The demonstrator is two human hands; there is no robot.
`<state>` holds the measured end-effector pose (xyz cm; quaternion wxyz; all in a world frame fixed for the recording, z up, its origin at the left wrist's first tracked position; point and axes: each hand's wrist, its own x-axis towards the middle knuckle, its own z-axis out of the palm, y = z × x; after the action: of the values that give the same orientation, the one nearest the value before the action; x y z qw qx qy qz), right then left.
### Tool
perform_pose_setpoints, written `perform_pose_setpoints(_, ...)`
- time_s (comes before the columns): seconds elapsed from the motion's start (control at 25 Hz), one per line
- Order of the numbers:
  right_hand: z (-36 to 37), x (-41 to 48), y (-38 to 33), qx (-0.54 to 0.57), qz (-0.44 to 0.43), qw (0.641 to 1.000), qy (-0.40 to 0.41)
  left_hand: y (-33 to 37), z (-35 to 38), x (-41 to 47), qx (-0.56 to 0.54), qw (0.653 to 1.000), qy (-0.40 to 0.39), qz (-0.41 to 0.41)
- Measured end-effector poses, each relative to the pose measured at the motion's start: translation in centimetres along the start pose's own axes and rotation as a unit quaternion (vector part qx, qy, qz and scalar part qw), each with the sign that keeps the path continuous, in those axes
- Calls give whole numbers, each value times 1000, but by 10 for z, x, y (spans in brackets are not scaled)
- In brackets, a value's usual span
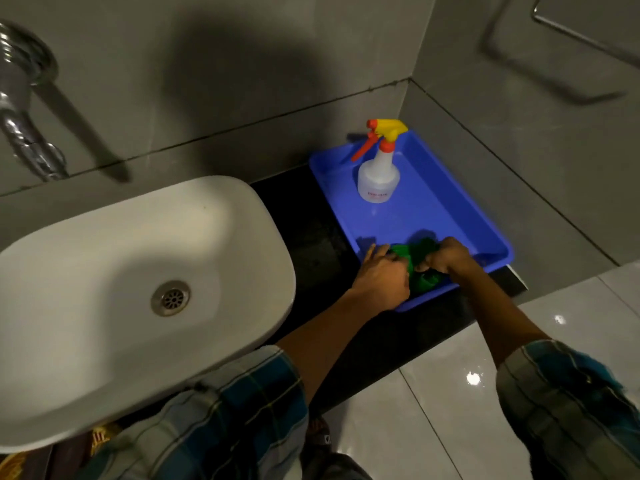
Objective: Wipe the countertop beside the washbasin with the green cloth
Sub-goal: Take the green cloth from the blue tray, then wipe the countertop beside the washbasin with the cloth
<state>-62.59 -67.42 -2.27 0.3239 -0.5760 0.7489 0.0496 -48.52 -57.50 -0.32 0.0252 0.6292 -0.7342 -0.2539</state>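
Both hands on the cloth in the tray

My left hand (382, 280) and right hand (446, 256) are both closed on the green cloth (420, 268), bunched at the near end of the blue tray (450, 202). The tray lies on the dark bench (304, 230) right of the basin (114, 292); a spray bottle (377, 174) stands upright at its far end.
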Motion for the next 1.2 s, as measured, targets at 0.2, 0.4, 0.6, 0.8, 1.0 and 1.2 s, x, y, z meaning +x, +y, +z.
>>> perform_pose_setpoints(0.2, -6, -63, -31, 260, -137, 954, 62, -37, -35, -51, -289, 938, 178, -61)
perform_pose_setpoints(0.4, 5, -172, -92, 529, -239, 795, -175, -80, -80, -153, -609, 735, 226, -192)
perform_pose_setpoints(0.6, 109, -292, -179, 296, -377, 848, -226, -152, -83, -325, -580, 685, 383, -218)
perform_pose_setpoints(0.8, 259, -419, -256, 91, -474, 828, -284, -248, -43, -497, -465, 616, 516, -372)
perform_pose_setpoints(1.0, 402, -502, -309, -3, -509, 800, -319, -351, 2, -609, -320, 663, 462, -494)
perform_pose_setpoints(1.2, 467, -465, -348, -67, -530, 821, -200, -419, 52, -645, -83, 785, 331, -518)
